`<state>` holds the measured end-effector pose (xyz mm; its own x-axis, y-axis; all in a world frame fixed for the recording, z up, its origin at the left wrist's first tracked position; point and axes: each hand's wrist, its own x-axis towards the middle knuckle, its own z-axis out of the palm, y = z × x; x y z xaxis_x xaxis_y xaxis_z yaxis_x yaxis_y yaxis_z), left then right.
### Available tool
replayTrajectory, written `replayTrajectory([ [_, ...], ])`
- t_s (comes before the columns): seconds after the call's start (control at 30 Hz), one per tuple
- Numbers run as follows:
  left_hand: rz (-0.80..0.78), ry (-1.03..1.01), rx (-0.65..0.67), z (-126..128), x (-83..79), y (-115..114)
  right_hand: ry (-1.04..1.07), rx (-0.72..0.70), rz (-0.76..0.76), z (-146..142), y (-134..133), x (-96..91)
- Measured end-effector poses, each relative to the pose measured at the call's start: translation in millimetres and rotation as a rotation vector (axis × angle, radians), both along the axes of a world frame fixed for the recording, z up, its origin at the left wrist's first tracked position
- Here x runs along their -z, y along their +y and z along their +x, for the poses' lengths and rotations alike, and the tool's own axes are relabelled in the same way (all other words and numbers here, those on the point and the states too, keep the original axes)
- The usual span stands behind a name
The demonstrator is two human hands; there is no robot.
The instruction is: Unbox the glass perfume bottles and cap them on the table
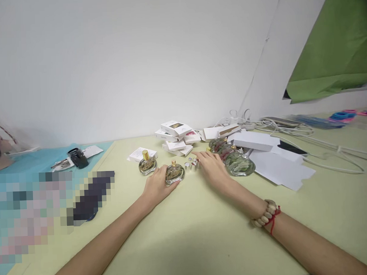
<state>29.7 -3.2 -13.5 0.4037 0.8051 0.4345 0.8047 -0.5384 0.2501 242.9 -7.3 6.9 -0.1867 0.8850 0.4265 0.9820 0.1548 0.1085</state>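
Observation:
My left hand (156, 184) is closed on the side of a round glass perfume bottle (175, 174) that stands on the table, its gold neck without a cap. Just behind that hand stands a similar perfume bottle (147, 166) with a gold cap (145, 155) on. My right hand (213, 168) reaches over the table with its fingers stretched out beside several small silver caps (190, 164); its fingertips are partly hidden. Right of it, a row of perfume bottles (240, 165) with greenish and reddish contents stands partly behind the hand.
White boxes (175, 131) are piled near the wall. Unfolded white cartons (277, 164) and white cables (331, 148) lie on the right. At left are a black jar (77, 158) on a blue cover, a blurred dark object (92, 197), and part of another person (0, 150).

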Motion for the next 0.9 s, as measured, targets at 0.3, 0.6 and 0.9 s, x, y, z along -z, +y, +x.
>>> replayTrajectory([
  [0.3, 0.003, 0.007, 0.002, -0.6, 1.5, 0.9, -0.04, -0.011, -0.006, 6.0, 6.6, 13.0],
  [0.6, 0.002, 0.003, 0.003, -0.8, 2.1, 1.1, 0.006, 0.052, -0.002, 9.0, 3.9, 3.7],
  [0.9, 0.014, -0.01, 0.009, -0.5, 3.6, 1.8, 0.344, -0.22, 0.194, -5.5, 7.9, 3.6],
])
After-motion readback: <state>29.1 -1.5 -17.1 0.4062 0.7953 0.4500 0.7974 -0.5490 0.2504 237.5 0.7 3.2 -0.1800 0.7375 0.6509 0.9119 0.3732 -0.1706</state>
